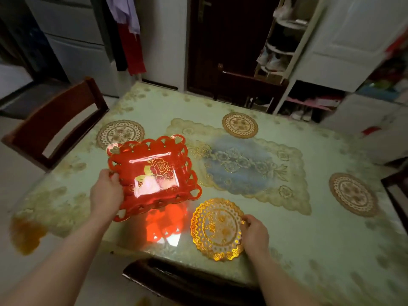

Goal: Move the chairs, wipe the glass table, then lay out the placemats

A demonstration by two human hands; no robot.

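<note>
On the worktop (309,239): big mat (242,168) centre; tray (154,173) left of it; round mat (217,228) in front at near edge, right of tray. Around: left chair (55,122) at left side, far chair (249,89) behind, near chair (187,281) at front edge.

Right chair (394,177) cropped; shoe rack (280,50) blurred

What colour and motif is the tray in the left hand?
The tray is red with a gold rose and heart cutouts; head view.
</note>
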